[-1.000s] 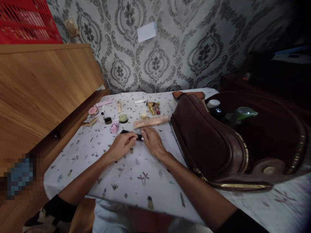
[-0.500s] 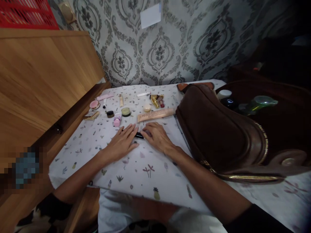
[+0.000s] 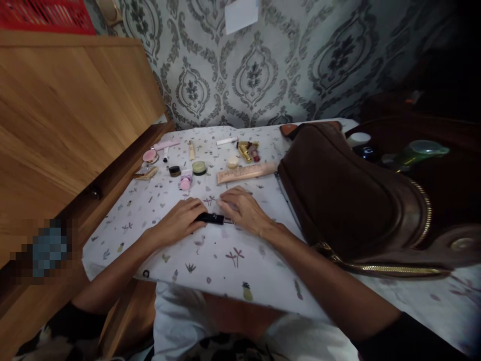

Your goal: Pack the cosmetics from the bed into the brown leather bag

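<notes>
A slim black cosmetic stick (image 3: 210, 218) lies on the printed white tablecloth (image 3: 210, 260) between my two hands. My left hand (image 3: 180, 220) rests on the cloth with its fingers curled over the stick's left end. My right hand (image 3: 242, 209) lies on the cloth, fingers bent, touching the stick's right end. Both forearms reach in from the bottom of the view.
Several small cosmetics lie at the far side: a pink compact (image 3: 149, 156), a peach tube (image 3: 246, 172), a green jar (image 3: 199, 167), a gold lipstick (image 3: 245, 150). A large open brown bag (image 3: 349, 200) fills the right. A wooden cabinet (image 3: 67, 115) stands left.
The hands and the black stick have come nearer to me on the cloth. My left hand went from flat fingers to curled ones over the stick. The camera tilted down slightly.
</notes>
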The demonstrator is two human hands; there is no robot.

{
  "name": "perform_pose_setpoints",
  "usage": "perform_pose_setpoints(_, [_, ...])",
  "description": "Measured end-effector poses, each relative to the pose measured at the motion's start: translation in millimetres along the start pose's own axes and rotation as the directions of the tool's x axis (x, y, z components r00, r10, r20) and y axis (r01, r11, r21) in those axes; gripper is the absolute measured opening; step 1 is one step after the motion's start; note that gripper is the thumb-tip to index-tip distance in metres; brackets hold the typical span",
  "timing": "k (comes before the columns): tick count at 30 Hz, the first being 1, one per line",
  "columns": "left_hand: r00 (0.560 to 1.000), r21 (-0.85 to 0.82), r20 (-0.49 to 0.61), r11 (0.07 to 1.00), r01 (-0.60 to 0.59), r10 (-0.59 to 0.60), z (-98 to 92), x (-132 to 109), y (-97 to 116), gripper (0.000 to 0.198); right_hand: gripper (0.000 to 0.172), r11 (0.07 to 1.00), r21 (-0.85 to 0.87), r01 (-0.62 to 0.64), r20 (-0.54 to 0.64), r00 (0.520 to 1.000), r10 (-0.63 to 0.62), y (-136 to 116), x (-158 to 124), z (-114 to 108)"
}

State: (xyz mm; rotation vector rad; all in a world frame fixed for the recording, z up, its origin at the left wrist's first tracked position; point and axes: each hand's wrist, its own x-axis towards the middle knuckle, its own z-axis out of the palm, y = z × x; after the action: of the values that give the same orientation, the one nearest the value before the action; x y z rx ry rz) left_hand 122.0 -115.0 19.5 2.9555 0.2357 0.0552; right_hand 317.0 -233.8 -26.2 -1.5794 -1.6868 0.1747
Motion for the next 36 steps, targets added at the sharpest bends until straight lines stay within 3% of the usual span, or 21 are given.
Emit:
perform_pose_setpoints(3, [0.997, 0.004, 0.009, 0.997, -0.075, 0.075, -13.6, 15.9, -5.8, 0.015, 0.034, 0.992, 0.124, -0.013, 0.090, 0.996, 0.001, -8.4, -1.0, 1.5])
perform_pose_setpoints(6, [0.986, 0.080, -0.082, 0.988, -0.136, 0.142, -24.8, 34.9, -7.8, 0.012, 0.032, 0.931, 0.318, -0.180, 0.068, 0.984, 0.167, -4.2, 1.1, 3.3])
perform_pose_setpoints(8, [0.960, 0.083, -0.261, 0.993, -0.080, 0.099, -24.5, 47.1, -7.7, 0.020, 0.036, 0.767, 0.562, -0.311, 0.059, 0.939, 0.338, 2.1, 4.3, 3.0])
perform_pose_setpoints(11, [0.843, -0.134, -0.532, 0.991, 0.005, -0.076, -10.6, 62.5, -4.7, 0.028, 0.043, 0.390, 0.862, -0.324, 0.070, 0.838, 0.541, 5.9, 9.2, 0.4])
perform_pose_setpoints(13, [0.797, -0.340, -0.575, 0.940, -0.027, -0.185, 4.1, 69.4, -1.0, 0.026, 0.044, 0.225, 0.941, -0.254, 0.073, 0.798, 0.598, 3.0, 11.4, -1.3])
perform_pose_setpoints(16, [0.823, -0.573, -0.498, 0.816, -0.076, -0.274, 25.8, 71.9, 3.6, 0.029, 0.050, 0.102, 0.981, -0.166, 0.063, 0.765, 0.641, -3.4, 13.3, -1.8])
perform_pose_setpoints(21, [0.892, -0.697, -0.360, 0.715, -0.063, -0.273, 44.7, 65.6, 2.3, 0.041, 0.046, 0.041, 0.995, -0.089, 0.036, 0.722, 0.691, -2.3, 13.6, -0.8])
perform_pose_setpoints(25, [0.872, -0.745, -0.356, 0.665, -0.047, -0.337, 46.8, 66.8, -1.6, 0.032, 0.045, -0.003, 0.993, -0.118, 0.084, 0.691, 0.718, 3.6, 12.4, -1.1])
perform_pose_setpoints(29, [0.862, -0.773, -0.362, 0.630, -0.066, -0.355, 46.6, 69.2, -4.0, 0.025, 0.046, 0.040, 0.991, -0.125, 0.056, 0.675, 0.736, 6.4, 11.1, -2.4])
perform_pose_setpoints(36, [0.874, -0.847, -0.330, 0.520, -0.107, -0.357, 44.0, 68.4, -3.2, 0.032, 0.042, 0.065, 0.992, -0.108, 0.019, 0.638, 0.770, 3.9, 11.7, -2.8])
